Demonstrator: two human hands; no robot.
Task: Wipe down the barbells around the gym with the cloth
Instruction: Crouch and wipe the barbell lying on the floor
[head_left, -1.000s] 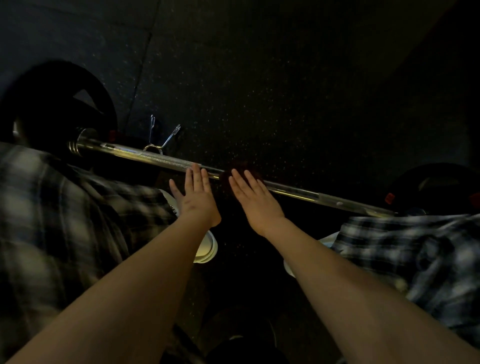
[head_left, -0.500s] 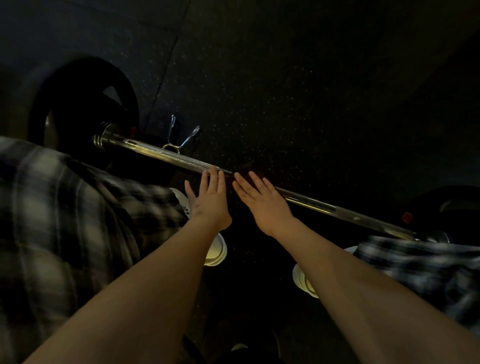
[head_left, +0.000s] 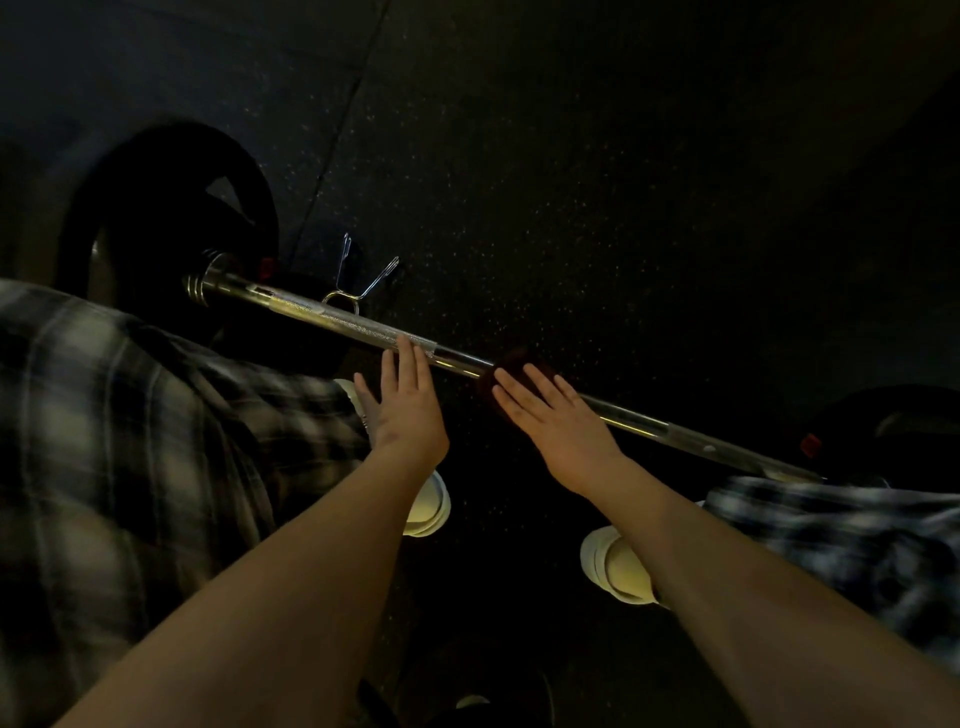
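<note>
The cloth (head_left: 514, 359) is lying across the barbell (head_left: 353, 325) under right hand (head_left: 558, 421) fingertips, pressing flat and straight; left hand (head_left: 408, 410) is touching the bar, fingers straight, holding nothing (wrapping cloth round should be wiping better).

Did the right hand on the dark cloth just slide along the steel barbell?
Yes, the right hand slid along the steel barbell, away from the silver spring clip.

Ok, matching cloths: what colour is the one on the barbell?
Dark red cloth under the right hand; head view.
</note>
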